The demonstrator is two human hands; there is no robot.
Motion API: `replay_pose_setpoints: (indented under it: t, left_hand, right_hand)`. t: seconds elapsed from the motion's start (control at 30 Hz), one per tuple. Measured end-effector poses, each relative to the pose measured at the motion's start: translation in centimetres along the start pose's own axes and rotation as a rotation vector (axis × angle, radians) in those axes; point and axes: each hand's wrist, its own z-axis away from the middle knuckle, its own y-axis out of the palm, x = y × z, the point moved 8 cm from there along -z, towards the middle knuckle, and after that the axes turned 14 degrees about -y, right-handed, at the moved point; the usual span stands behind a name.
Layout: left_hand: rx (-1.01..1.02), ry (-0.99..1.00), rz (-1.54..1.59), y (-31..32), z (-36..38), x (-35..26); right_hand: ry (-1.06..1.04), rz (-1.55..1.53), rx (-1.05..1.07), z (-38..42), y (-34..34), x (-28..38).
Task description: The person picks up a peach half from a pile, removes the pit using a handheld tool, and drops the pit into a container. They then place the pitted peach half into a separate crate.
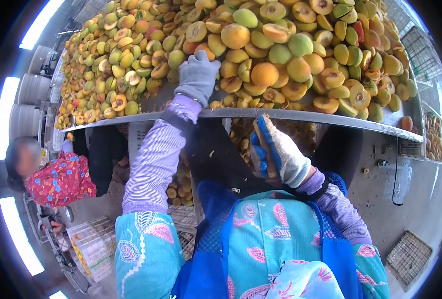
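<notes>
Over the metal table, my left hand point(198, 77), in a grey glove, reaches into the fruit pile with its fingers curled on an orange fruit point(206, 50). Whole and halved yellow, green and orange fruits point(264, 74) lie around it. Nearer my body, below the table's metal rim point(241, 113), my right hand point(277, 152) wears a white glove with blue fingers. It is closed around a slim brownish tool point(264, 139), whose thin tip points up at the rim. The palm side of my left hand is hidden.
At the left a person in a red patterned top point(61, 179) stands by the table. Crates of fruit are under the table and at the far right point(433, 134). An empty-looking crate point(409, 259) lies on the floor at lower right. White crates point(91, 249) stand lower left.
</notes>
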Motion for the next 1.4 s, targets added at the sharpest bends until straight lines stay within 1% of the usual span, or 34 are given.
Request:
replay_pose_setpoints:
  t: [0.03,0.07,0.1,0.13,0.17,0.2,0.23,0.27,0.3,0.37,0.4,0.43,0.47,0.5,0.53,0.57,0.63,0.67,0.73,0.77,0.83,0.87,0.93,0.97,1.03,1.07,1.1,1.17,1.2,1.27,1.3,1.37,1.4]
  left_hand:
    - [-0.021,0.049,-0.042,0.7,-0.4,0.1]
    - [-0.051,0.071,0.152,-1.3,0.5,0.7]
    - [-0.045,0.077,0.148,-3.9,1.4,0.0]
    - [0.312,-0.324,0.579,-4.4,2.2,1.7]
    - [0.667,-0.747,0.997,-3.1,5.2,2.3]
    - [0.670,-0.763,0.992,-3.0,7.0,2.0]
    - [0.635,-0.733,1.372,-3.0,8.1,0.8]
    - [0.576,-0.673,1.752,-3.6,8.7,-0.1]
    - [0.573,-0.671,1.759,-4.0,9.5,-0.6]
    - [0.484,-0.561,1.703,-5.5,9.8,-1.4]
    - [0.813,-0.591,2.230,-3.6,10.5,-2.1]
    - [0.828,-0.587,2.232,-3.0,10.9,-2.6]
    - [0.360,-0.328,1.532,-5.1,10.0,-1.6]
    - [-0.062,-0.082,0.800,-8.1,10.2,-2.5]
    - [-0.152,-0.133,0.723,-7.5,10.6,-1.9]
    - [-0.153,-0.132,0.725,-8.4,10.3,-2.4]
    - [0.001,-0.229,0.874,-9.6,9.0,-3.6]
    - [0.002,-0.225,0.877,-9.2,8.9,-3.7]
    - [0.111,-0.286,1.289,-7.1,8.7,-3.3]
    - [0.111,-0.292,1.286,-7.1,8.7,-3.2]
    - [0.521,-0.630,1.945,-3.9,9.1,-4.0]
    - [0.525,-0.629,1.944,-4.0,9.0,-4.6]
    - [0.349,-0.658,1.813,-4.6,8.8,-4.7]
    - [0.358,-0.656,1.812,-4.4,8.8,-5.3]
    - [0.145,-0.628,1.587,-4.9,8.6,-5.1]
    - [0.120,-0.668,1.675,-4.3,8.7,-5.2]
    - [0.120,-0.673,1.672,-4.1,8.8,-5.2]
    - [0.120,-0.648,1.685,-4.1,8.7,-5.5]
    - [0.118,-0.645,1.685,-4.2,8.6,-5.5]
    - [0.235,-0.624,1.716,-3.9,8.8,-5.7]
    - [0.239,-0.621,1.712,-3.9,8.7,-5.5]
    - [0.246,-0.372,1.494,-5.4,7.8,-5.9]
    - [0.447,-0.354,1.578,-4.9,7.4,-6.4]
  right_hand:
    - [-0.007,0.004,-0.004,-0.2,0.5,0.3]
    - [-0.137,0.163,-0.099,-0.7,0.3,1.6]
    - [-0.261,0.315,-0.195,-1.0,-0.1,2.9]
    - [-0.575,0.641,-0.095,-2.0,-0.3,4.5]
    - [-0.493,0.736,-0.098,-1.7,1.8,5.4]
    - [-0.614,0.928,-0.049,-2.3,3.0,6.0]
    - [-0.738,1.124,0.007,-2.6,4.2,6.4]
    - [-0.733,1.127,0.015,-2.7,4.6,6.3]
    - [-0.695,1.195,0.032,-2.9,4.9,6.0]
    - [-0.659,1.270,0.033,-3.0,4.5,6.0]
    - [-0.678,1.255,0.028,-3.0,4.1,6.0]
    - [-0.695,1.235,0.019,-2.8,3.7,6.0]
    - [-0.695,1.236,0.006,-2.4,3.6,5.9]
    - [-0.704,1.222,-0.018,-1.8,3.7,5.8]
    - [-0.715,1.210,-0.035,-1.4,3.8,5.9]
    - [-0.716,1.212,-0.036,-1.4,3.9,5.8]
    - [-0.601,1.152,-0.006,-1.8,3.8,4.8]
    - [-0.603,1.152,-0.011,-1.7,3.8,4.8]
    - [-0.585,1.062,0.033,-2.0,3.9,4.5]
    - [-0.581,1.061,0.038,-1.9,4.0,4.4]
    - [-0.456,1.020,0.020,-1.8,3.7,3.8]
    - [-0.457,1.018,0.016,-1.8,3.8,3.5]
    - [-0.663,0.923,-0.042,-1.4,4.4,3.7]
    - [-0.663,0.919,-0.050,-1.4,4.5,3.4]
    - [-0.609,0.895,-0.150,-1.7,3.6,3.2]
    - [-0.610,0.887,-0.132,-1.9,3.5,3.3]
    - [-0.606,0.885,-0.129,-2.0,3.2,3.0]
    - [-0.709,0.930,-0.139,-2.0,3.3,3.3]
    - [-0.712,0.930,-0.138,-1.9,3.5,3.5]
    - [-0.270,0.565,-0.188,-1.9,2.5,0.8]
    - [-0.272,0.560,-0.189,-1.5,2.9,1.5]
    - [-0.114,0.545,-0.103,-1.1,3.1,1.7]
    - [-0.176,0.481,0.089,-1.5,2.9,1.8]
